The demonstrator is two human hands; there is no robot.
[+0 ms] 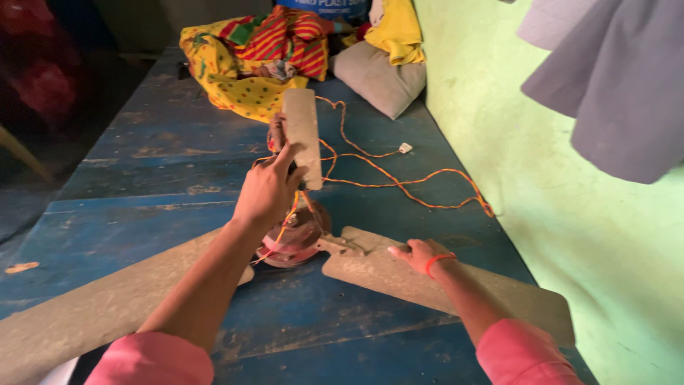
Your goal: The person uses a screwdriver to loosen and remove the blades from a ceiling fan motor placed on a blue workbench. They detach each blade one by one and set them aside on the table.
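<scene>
Three dusty blades spread from the ceiling fan motor [293,241] on the blue table [142,164]. Your left hand [269,189] gripped the far blade [302,135]; your right hand [417,254] lay flat and open on the near right blade [499,292]. An orange wire [413,189] trailed right towards the green wall [570,228].

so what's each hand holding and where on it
The left hand grips the upright ceiling fan blade at its lower edge. The right hand only presses flat on another blade.
</scene>
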